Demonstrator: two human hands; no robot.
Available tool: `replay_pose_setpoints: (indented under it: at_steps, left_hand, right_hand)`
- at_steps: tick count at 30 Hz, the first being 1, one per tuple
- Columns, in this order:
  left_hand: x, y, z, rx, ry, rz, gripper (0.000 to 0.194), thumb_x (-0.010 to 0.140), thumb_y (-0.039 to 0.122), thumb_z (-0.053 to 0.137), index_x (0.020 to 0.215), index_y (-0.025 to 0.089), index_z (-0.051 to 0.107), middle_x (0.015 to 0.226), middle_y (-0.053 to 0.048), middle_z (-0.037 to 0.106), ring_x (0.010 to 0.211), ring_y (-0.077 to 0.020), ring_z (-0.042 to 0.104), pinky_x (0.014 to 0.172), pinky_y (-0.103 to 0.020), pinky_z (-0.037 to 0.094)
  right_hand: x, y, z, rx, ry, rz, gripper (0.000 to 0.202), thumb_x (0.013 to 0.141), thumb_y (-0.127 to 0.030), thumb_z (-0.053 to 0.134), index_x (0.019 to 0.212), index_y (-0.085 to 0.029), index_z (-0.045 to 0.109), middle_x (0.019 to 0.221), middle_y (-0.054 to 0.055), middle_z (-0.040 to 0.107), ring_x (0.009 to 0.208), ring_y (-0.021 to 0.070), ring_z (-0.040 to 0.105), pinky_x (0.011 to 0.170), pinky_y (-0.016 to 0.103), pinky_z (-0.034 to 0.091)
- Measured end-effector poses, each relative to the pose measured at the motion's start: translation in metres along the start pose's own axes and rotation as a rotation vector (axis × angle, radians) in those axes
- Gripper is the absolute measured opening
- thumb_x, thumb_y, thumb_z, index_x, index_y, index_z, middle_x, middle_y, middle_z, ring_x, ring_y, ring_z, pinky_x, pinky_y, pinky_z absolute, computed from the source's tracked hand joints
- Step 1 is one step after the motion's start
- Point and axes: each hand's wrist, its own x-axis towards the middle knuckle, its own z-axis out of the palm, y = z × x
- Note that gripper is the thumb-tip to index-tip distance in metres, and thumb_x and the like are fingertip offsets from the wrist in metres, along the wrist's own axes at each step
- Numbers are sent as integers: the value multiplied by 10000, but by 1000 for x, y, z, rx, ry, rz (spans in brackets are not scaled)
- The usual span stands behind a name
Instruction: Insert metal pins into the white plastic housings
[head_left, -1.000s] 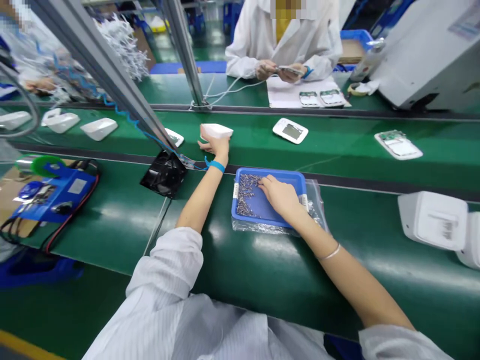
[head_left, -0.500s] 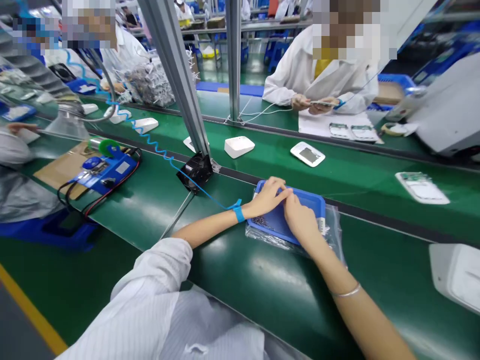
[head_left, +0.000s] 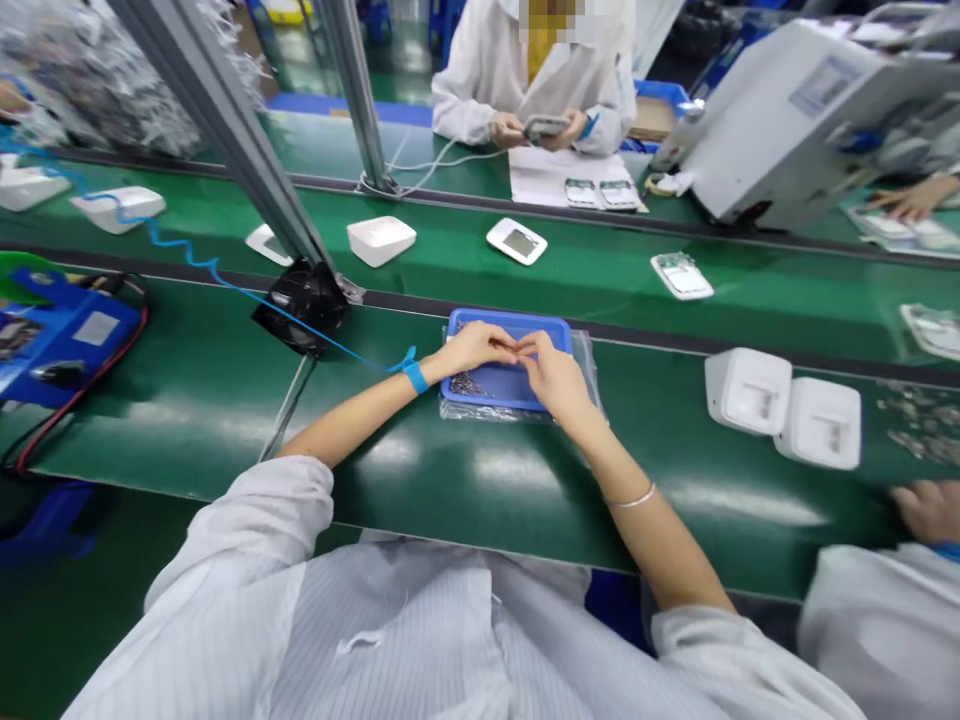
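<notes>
My left hand (head_left: 480, 347), with a blue strap (head_left: 415, 372) at its wrist, is over a shallow blue tray (head_left: 559, 325). My right hand (head_left: 553, 378) meets it above the tray's middle, fingertips against fingertips. Both hands are closed in a pinch. Whatever is between the fingers is too small to make out. Small dark screws (head_left: 466, 384) lie heaped in the tray's left part. Beneath the tray is a clear plastic bag (head_left: 480, 411), sticking out at the front and right.
A metal post (head_left: 247, 150) with a black piece (head_left: 304, 305) at its foot stands left. White housings (head_left: 382, 240) lie along the green belt (head_left: 442, 265). Two more white housings (head_left: 748, 390) stand right. A co-worker's hand (head_left: 930, 510) rests at the right edge; another person sits opposite.
The view has swung right, so the bench appears shifted left and more of its right side shows. My hands stay together over the tray, with the fingers slightly rearranged.
</notes>
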Motion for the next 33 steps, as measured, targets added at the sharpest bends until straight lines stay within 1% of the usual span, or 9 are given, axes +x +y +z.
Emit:
replay_pose_setpoints:
  at_steps: [3, 8, 11, 14, 19, 25, 30, 33]
  left_hand:
    - [-3, 8, 4, 73, 23, 74, 100, 819, 182, 772, 914, 156, 787, 925, -34, 772, 871, -160, 699, 819, -253, 507]
    - [-9, 10, 15, 187, 31, 211, 94, 870, 201, 749, 954, 174, 781, 930, -41, 761, 876, -163, 692, 830, -270, 496]
    - [-11, 8, 20, 235, 30, 287, 110, 880, 205, 746, 980, 164, 766, 950, -55, 755, 899, -168, 690, 849, -275, 499]
    - [-12, 7, 23, 270, 30, 336, 114, 899, 222, 730, 982, 144, 738, 939, -60, 741, 889, -164, 683, 830, -265, 501]
    - [-14, 8, 25, 331, 8, 360, 98, 931, 233, 687, 957, 139, 683, 893, -40, 699, 814, -150, 656, 763, -252, 490]
    - [-18, 13, 28, 391, -62, 350, 83, 951, 228, 639, 930, 150, 656, 884, -47, 666, 818, -172, 635, 749, -267, 468]
    - [-19, 18, 29, 387, -119, 336, 175, 1003, 313, 575, 995, 162, 662, 936, -49, 679, 887, -172, 648, 820, -270, 478]
    - [-18, 20, 26, 402, -170, 335, 231, 1031, 344, 511, 1029, 160, 651, 983, -62, 674, 922, -183, 644, 837, -278, 472]
  right_hand:
    - [-11, 6, -2, 53, 46, -15, 182, 967, -168, 525, 1141, -215, 553, 1075, 51, 753, 970, 276, 715, 781, 343, 502]
    - [-28, 4, -11, 19, 78, 26, 99, 963, -227, 618, 1059, -214, 634, 1029, 42, 760, 843, 245, 716, 734, 329, 494]
    - [-32, 1, -18, 60, 87, 22, 56, 952, -222, 660, 1003, -205, 678, 984, 29, 763, 832, 216, 711, 765, 314, 498]
    - [-34, -1, -23, 81, 92, 35, 37, 932, -203, 688, 964, -191, 703, 960, 29, 760, 860, 212, 703, 796, 312, 498]
    - [-37, -3, -27, 180, 73, 54, 61, 904, -231, 708, 937, -187, 733, 970, 30, 754, 846, 203, 686, 832, 320, 503]
    - [-40, -1, -30, 291, 18, 95, 124, 908, -285, 692, 884, -181, 755, 863, 26, 754, 791, 192, 674, 819, 313, 493]
    - [-40, 4, -30, 275, -39, 105, 144, 935, -267, 637, 881, -180, 737, 844, 30, 744, 760, 183, 656, 776, 307, 479]
    - [-41, 6, -28, 192, -45, 83, 140, 955, -250, 598, 903, -169, 700, 882, 53, 735, 783, 197, 649, 791, 318, 467]
